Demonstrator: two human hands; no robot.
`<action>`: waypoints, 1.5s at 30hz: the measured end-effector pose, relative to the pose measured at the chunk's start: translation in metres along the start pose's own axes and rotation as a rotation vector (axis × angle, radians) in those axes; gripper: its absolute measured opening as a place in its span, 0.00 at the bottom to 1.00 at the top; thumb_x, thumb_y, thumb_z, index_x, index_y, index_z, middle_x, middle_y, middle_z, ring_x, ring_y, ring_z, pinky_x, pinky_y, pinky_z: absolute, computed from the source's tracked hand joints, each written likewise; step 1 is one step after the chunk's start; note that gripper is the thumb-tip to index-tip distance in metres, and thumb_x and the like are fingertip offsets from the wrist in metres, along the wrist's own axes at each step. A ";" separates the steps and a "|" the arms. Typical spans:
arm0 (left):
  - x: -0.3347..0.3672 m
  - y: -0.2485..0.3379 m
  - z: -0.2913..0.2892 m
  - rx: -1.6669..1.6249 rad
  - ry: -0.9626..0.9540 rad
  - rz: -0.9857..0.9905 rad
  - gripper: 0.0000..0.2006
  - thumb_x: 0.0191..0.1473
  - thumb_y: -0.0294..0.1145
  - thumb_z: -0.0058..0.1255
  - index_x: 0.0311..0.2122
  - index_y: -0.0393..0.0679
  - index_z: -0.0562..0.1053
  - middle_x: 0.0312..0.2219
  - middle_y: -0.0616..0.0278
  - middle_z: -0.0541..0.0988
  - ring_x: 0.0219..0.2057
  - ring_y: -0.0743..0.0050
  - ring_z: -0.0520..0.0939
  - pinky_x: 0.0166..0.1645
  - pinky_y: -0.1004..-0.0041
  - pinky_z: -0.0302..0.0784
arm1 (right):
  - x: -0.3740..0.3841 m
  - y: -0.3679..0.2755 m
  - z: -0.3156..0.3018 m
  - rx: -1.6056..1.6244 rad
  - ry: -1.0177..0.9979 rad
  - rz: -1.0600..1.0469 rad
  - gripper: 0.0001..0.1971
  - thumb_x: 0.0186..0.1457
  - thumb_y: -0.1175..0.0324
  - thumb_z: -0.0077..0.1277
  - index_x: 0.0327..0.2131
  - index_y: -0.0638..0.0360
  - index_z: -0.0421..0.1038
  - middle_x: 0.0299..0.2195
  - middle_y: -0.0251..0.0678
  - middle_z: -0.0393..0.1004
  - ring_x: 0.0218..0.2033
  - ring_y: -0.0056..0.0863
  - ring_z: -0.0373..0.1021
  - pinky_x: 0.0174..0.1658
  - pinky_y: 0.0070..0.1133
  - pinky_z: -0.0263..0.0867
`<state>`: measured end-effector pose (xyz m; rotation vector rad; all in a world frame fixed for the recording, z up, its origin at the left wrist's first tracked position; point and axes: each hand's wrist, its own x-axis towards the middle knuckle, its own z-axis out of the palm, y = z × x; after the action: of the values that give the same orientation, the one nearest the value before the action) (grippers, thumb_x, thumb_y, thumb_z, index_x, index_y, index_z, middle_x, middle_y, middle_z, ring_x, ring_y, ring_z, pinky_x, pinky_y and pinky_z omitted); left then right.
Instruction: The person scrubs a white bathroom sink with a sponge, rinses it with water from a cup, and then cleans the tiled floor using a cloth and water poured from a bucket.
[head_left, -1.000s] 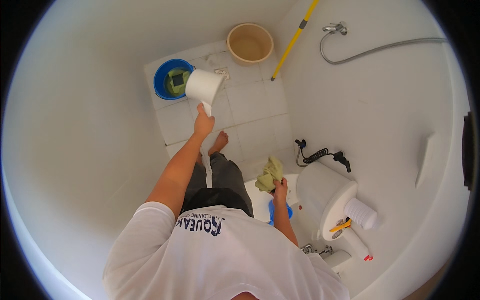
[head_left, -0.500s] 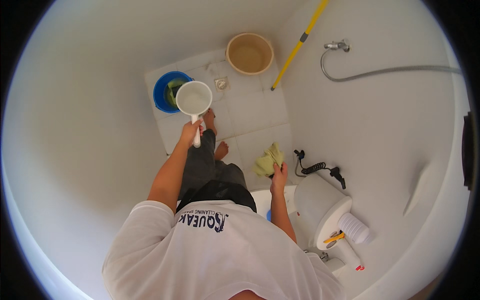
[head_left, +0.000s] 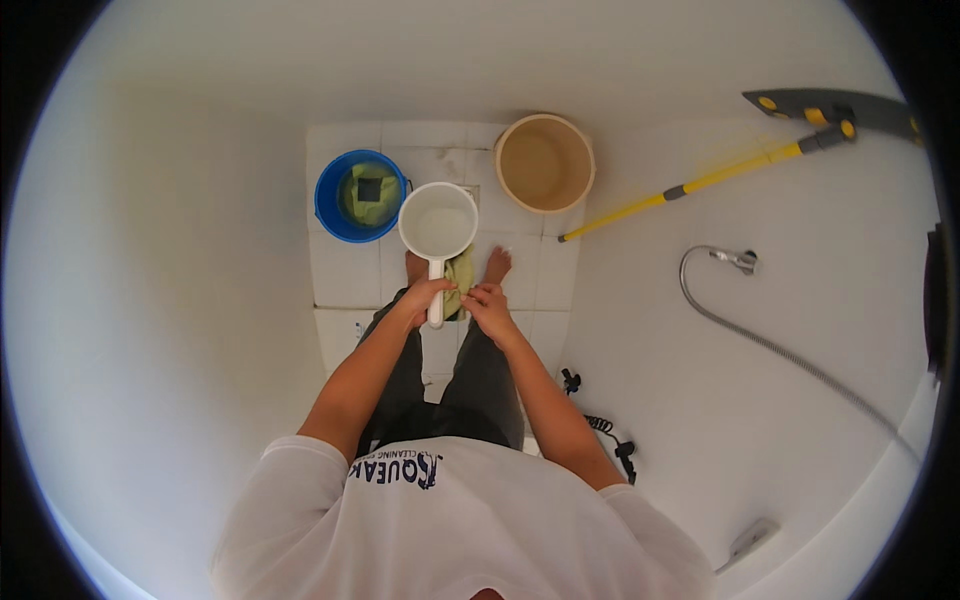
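Observation:
My left hand (head_left: pixel 425 297) is closed round the handle of a white dipper (head_left: pixel 438 222), whose round bowl points away from me over the floor. Against the dipper's handle, my right hand (head_left: pixel 488 308) pinches a light green cloth (head_left: pixel 459 270). The cloth hangs down between my two hands, partly hidden behind the dipper. Beyond the left hand stands a blue bucket (head_left: pixel 322 205), holding water and another green cloth with a dark square patch (head_left: pixel 370 190).
A beige tub (head_left: pixel 500 172) stands by the far wall. On the right, a yellow pole (head_left: pixel 720 182) with a dark flat head (head_left: pixel 850 105) leans on the wall. A metal hose (head_left: pixel 780 335) hangs from a tap (head_left: pixel 742 262). My bare feet (head_left: pixel 498 265) stand on white tiles.
My body has turned right, so the toilet has gone from view. The right hand has brought the cloth leftward, up to the dipper in my left hand.

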<state>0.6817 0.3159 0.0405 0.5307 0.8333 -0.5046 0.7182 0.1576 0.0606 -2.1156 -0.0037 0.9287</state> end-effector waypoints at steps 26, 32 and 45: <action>0.213 -0.029 0.084 1.003 0.159 0.604 0.32 0.37 0.45 0.58 0.45 0.35 0.62 0.37 0.39 0.66 0.40 0.45 0.68 0.45 0.64 0.64 | 0.242 0.095 -0.115 0.246 -0.205 0.349 0.19 0.47 0.61 0.50 0.40 0.65 0.64 0.33 0.37 0.69 0.32 0.25 0.66 0.35 0.20 0.63; 0.247 -0.040 0.080 0.611 0.273 0.453 0.28 0.36 0.40 0.59 0.44 0.41 0.64 0.36 0.46 0.69 0.40 0.53 0.70 0.46 0.66 0.64 | 0.289 0.106 -0.129 0.675 -0.115 0.541 0.16 0.49 0.60 0.47 0.38 0.60 0.63 0.31 0.38 0.69 0.32 0.29 0.68 0.35 0.25 0.66; 0.209 -0.086 -0.086 0.349 0.727 -0.010 0.39 0.31 0.43 0.60 0.48 0.28 0.60 0.41 0.43 0.70 0.43 0.58 0.72 0.46 0.68 0.66 | 0.457 0.242 -0.136 -1.109 -0.331 0.098 0.23 0.47 0.59 0.48 0.42 0.66 0.61 0.36 0.54 0.66 0.39 0.46 0.62 0.40 0.29 0.58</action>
<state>0.7020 0.2605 -0.1943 1.0648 1.4501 -0.4696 1.0642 0.0395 -0.3301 -2.9085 -0.7424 1.5529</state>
